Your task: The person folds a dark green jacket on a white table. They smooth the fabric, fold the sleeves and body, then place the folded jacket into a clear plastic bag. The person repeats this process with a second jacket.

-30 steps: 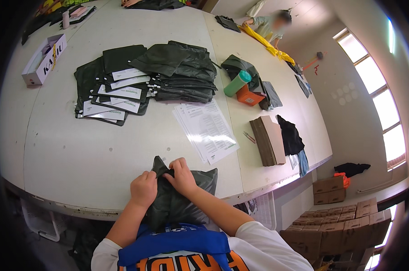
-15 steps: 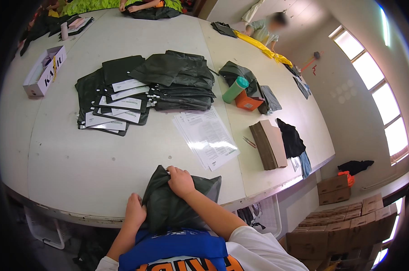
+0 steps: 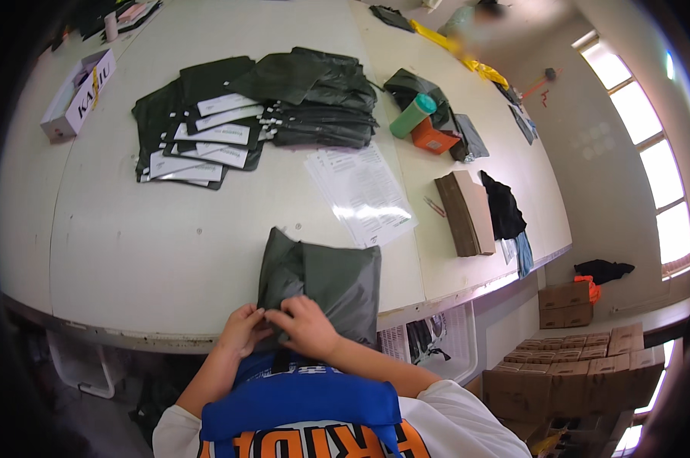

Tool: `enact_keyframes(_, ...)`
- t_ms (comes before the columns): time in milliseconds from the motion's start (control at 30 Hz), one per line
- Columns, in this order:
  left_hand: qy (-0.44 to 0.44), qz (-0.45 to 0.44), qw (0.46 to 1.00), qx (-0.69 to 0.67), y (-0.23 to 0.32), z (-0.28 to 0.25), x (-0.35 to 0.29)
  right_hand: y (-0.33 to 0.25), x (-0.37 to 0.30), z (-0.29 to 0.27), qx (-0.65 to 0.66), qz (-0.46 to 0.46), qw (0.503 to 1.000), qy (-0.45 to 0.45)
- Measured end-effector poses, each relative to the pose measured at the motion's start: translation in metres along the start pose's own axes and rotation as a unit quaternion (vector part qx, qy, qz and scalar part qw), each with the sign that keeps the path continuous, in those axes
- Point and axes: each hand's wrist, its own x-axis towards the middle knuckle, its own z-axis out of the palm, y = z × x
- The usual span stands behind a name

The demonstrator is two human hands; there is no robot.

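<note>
Dark grey plastic bag [image 3: 343,278] is at the near edge of the table [image 3: 131,267], roughly square, soft and puffy, slightly shiny, creased lengthwise, pointy at the far left corner. Left hand [image 3: 243,330] at its near left edge, fingers bunched in a narrow gap; right hand [image 3: 308,327] over its near part, fingers curled in, tips next to the left's. Fingertips overlap and are small here, so can't tell if either one is actually pinching plastic. Farther out, left of centre: heap of flat dark bags [image 3: 322,95], wrinkled film, with white rectangular cards [image 3: 207,166] on the left ones, fine print plus a green line. Right of that, glossy paper sheets [image 3: 368,200], overlapping, dense small text, glare across the middle. Far left, long open white box [image 3: 78,98], big black capitals on its side. Right side: smooth green cylinder [image 3: 413,116] against a small orange box [image 3: 435,137] with a pale label; nearer, brown cardboard stack [image 3: 471,214], flat and straight-edged, beside crumpled black cloth [image 3: 503,206].
</note>
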Motion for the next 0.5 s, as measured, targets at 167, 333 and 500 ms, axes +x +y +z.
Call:
enact_keyframes(167, 0.013, 0.08, 0.993, 0.086, -0.002, 0.024, 0.0, 0.022, -0.002, 0.023, -0.071, 0.055, 0.996, 0.003)
enact_keyframes(333, 0.016, 0.111, 0.99, 0.082, 0.008, 0.021, -0.011, 0.039, 0.017, 0.024, 0.101, 0.053, 0.989, -0.091)
enact_keyframes(500, 0.021, 0.11, 0.977, 0.179, 0.01, 0.025, -0.004, 0.06, 0.026, 0.003, 0.239, 0.193, 0.924, -0.23)
